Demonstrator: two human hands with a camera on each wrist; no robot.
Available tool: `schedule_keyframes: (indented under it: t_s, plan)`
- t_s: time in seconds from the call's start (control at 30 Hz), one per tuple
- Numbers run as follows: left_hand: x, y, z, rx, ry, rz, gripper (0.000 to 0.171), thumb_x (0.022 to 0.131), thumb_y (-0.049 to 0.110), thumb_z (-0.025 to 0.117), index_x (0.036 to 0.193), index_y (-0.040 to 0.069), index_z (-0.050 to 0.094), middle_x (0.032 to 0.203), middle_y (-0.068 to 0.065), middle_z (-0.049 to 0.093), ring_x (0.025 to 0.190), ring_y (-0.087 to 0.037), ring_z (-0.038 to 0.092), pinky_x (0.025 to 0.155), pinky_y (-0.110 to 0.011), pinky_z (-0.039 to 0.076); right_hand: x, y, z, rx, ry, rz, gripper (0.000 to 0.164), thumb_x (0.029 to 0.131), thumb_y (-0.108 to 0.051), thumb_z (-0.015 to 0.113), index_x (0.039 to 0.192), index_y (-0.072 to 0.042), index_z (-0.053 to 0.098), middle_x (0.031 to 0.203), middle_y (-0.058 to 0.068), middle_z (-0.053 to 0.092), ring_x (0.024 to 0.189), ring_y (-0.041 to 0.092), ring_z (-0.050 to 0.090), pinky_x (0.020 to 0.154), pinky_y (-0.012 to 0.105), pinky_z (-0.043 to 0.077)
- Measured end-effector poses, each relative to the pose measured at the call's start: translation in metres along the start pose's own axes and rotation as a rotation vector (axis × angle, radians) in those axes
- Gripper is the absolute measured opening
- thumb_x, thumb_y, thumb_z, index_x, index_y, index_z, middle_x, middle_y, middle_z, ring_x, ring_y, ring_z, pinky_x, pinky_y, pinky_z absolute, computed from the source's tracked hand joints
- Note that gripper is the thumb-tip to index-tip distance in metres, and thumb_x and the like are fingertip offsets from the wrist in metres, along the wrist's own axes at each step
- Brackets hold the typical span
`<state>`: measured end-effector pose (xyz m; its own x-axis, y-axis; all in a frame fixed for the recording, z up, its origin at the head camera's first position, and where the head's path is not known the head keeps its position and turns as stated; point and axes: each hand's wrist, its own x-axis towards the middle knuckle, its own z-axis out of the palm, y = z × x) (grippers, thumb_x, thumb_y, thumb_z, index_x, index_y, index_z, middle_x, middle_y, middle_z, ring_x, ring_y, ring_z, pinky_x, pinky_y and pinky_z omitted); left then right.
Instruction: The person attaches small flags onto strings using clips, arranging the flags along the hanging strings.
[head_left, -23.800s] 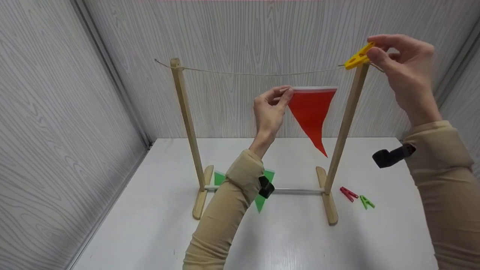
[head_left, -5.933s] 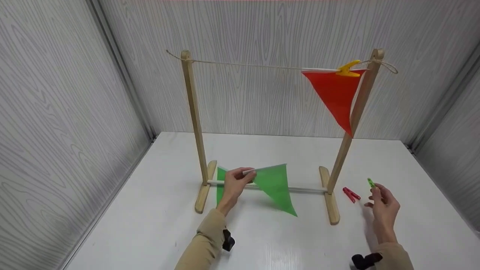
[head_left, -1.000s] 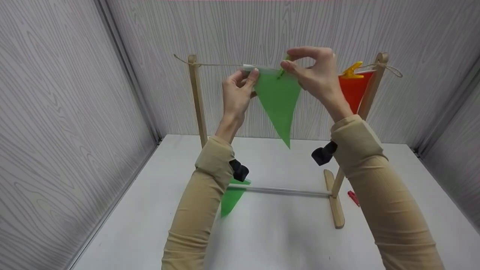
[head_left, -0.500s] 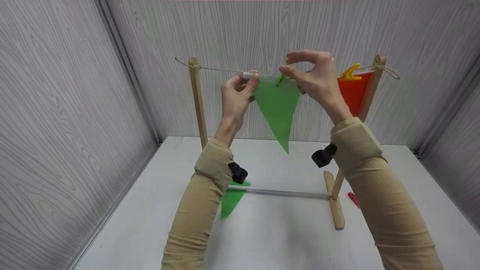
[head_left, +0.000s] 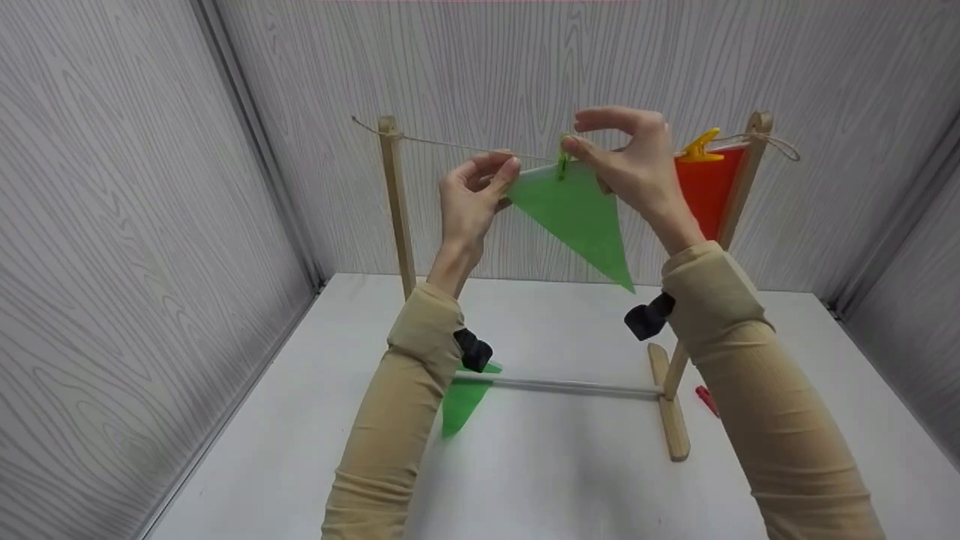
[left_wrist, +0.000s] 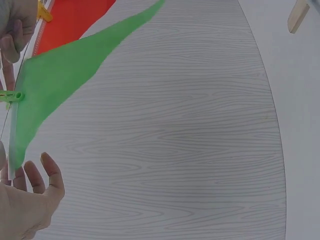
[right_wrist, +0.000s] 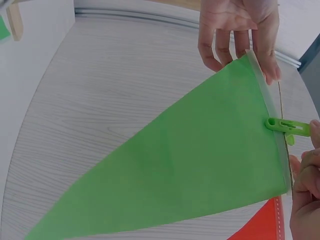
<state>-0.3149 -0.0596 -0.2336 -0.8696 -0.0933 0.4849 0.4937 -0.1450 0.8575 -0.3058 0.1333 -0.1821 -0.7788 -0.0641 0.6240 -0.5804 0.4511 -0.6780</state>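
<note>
My left hand (head_left: 469,195) pinches the left corner of a green triangular pennant (head_left: 577,214) by its white top band. A light green clothespin (right_wrist: 287,127) bites that band and the string (head_left: 450,144), near the pennant's middle. My right hand (head_left: 637,157) has its thumb on the tail of this clothespin, with the index finger arched just above. The pennant tilts, its point slanting to the right. A red pennant (head_left: 705,187) hangs at the string's right end under a yellow clothespin (head_left: 701,146), partly hidden behind my right hand.
The string runs between two wooden posts (head_left: 397,210). A white rod (head_left: 570,385) joins the stand's feet (head_left: 673,427). Another green pennant (head_left: 465,401) lies on the white table (head_left: 570,465) under the rod. A red clothespin (head_left: 706,400) lies beside the right foot.
The red pennant, earlier in my left hand, now hangs clipped. Both hands rose from the table with the green pennant and clothespin. Lately the pennant's left corner dipped and its point swung right.
</note>
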Motion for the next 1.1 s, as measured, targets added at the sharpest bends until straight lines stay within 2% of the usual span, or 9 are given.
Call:
schedule_keyframes:
  t_s: [0.3,0.53,0.67,0.73,0.87,1.0,1.1]
  plan:
    - [0.001,-0.002,-0.003,-0.012,0.005,0.008,0.026,0.095,0.014,0.07,0.116,-0.002,0.068,0.103,-0.005,0.07,0.087,-0.011,0.066,0.083,-0.033,0.062,-0.001,-0.001,-0.001,0.01,0.008,-0.006,0.038,0.091,-0.03,0.075,0.125,-0.011,0.071,0.126,0.011,0.07,0.065,0.008,0.058,0.052,0.013,0.047]
    - [-0.003,-0.012,-0.012,0.003,0.026,0.009,0.026,0.095,0.013,0.07,0.116,-0.002,0.068,0.108,-0.008,0.07,0.096,-0.012,0.067,0.089,-0.041,0.061,-0.01,0.002,-0.004,0.095,0.015,-0.048,0.042,0.091,-0.025,0.076,0.129,-0.009,0.068,0.128,0.011,0.068,0.063,0.006,0.065,0.053,0.015,0.049]
    - [-0.01,-0.021,-0.018,0.035,0.026,0.001,0.029,0.096,0.013,0.069,0.12,-0.003,0.065,0.115,-0.012,0.069,0.103,-0.015,0.068,0.095,-0.045,0.058,-0.017,0.008,-0.002,0.156,0.048,-0.088,0.042,0.091,-0.022,0.075,0.13,-0.009,0.066,0.128,0.007,0.069,0.054,0.005,0.061,0.048,0.016,0.045]
    - [-0.015,-0.026,-0.022,0.057,0.016,0.002,0.031,0.096,0.012,0.069,0.122,-0.004,0.064,0.118,-0.014,0.068,0.108,-0.019,0.067,0.097,-0.044,0.058,-0.021,0.01,0.0,0.179,0.083,-0.122,0.042,0.091,-0.02,0.075,0.13,-0.008,0.066,0.128,0.006,0.07,0.053,0.006,0.061,0.048,0.016,0.045]
    - [-0.024,-0.038,-0.032,0.16,0.001,0.028,0.034,0.095,0.014,0.071,0.124,-0.002,0.064,0.123,-0.016,0.066,0.117,-0.024,0.063,0.103,-0.04,0.054,-0.03,0.014,0.003,0.212,0.135,-0.225,0.041,0.091,-0.014,0.075,0.129,-0.005,0.066,0.127,0.009,0.07,0.05,0.006,0.058,0.048,0.016,0.046]
    - [-0.035,-0.056,-0.043,0.254,-0.009,0.027,0.036,0.094,0.018,0.073,0.125,0.001,0.065,0.126,-0.017,0.066,0.121,-0.025,0.06,0.108,-0.041,0.049,-0.044,0.021,0.006,0.254,0.157,-0.29,0.041,0.091,-0.013,0.074,0.129,-0.001,0.064,0.125,0.011,0.07,0.046,0.005,0.051,0.049,0.015,0.046]
    - [-0.043,-0.072,-0.052,0.275,-0.023,0.002,0.036,0.094,0.018,0.072,0.125,0.0,0.065,0.126,-0.018,0.066,0.121,-0.026,0.06,0.107,-0.042,0.05,-0.059,0.03,0.008,0.279,0.167,-0.299,0.041,0.091,-0.013,0.074,0.129,0.001,0.063,0.124,0.014,0.07,0.045,0.004,0.051,0.05,0.014,0.046]
